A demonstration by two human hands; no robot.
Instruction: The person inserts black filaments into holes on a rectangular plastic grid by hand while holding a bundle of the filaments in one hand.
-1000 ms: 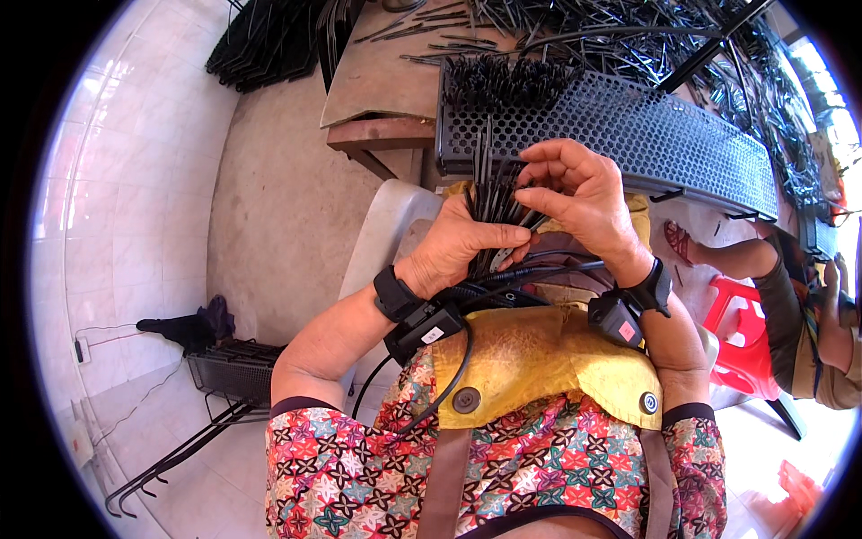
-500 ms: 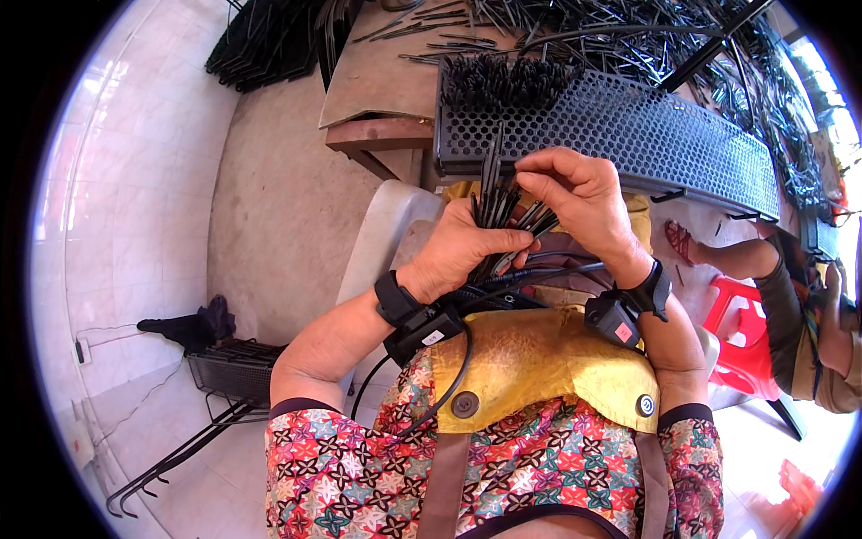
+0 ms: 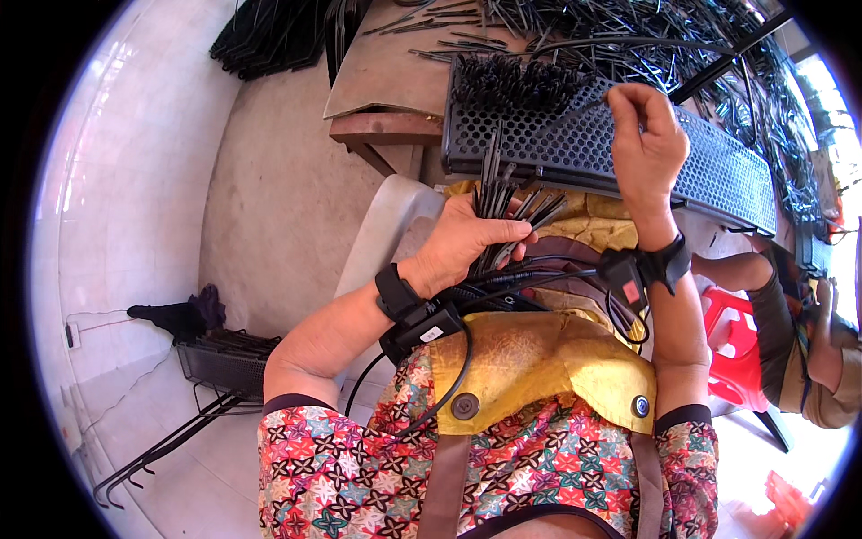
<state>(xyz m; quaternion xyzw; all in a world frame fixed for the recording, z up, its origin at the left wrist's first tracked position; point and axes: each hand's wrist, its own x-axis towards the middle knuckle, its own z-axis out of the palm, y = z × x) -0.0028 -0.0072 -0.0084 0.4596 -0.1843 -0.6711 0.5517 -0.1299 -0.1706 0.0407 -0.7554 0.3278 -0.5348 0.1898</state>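
In front of my chest, my left hand (image 3: 462,238) is closed round a bundle of thin black strips (image 3: 494,190), whose ends fan out past the fingers. My right hand (image 3: 651,148) is raised over a black perforated metal rack (image 3: 718,180), finger and thumb pinched on one slim black strip (image 3: 579,112) that points left across the holes. At the rack's left end many similar black pieces (image 3: 516,85) stand packed upright in the holes. What exactly the strips are I cannot tell.
Behind the rack, a table (image 3: 382,85) bears a large heap of loose black strips (image 3: 620,22). A person's leg (image 3: 736,271) and a red plastic stool (image 3: 732,364) are at the right. A wire basket on a stand (image 3: 215,368) is at the lower left.
My right hand has moved from the bundle up and right to over the rack, taking one strip with it. My left hand keeps the bundle in nearly the same place.
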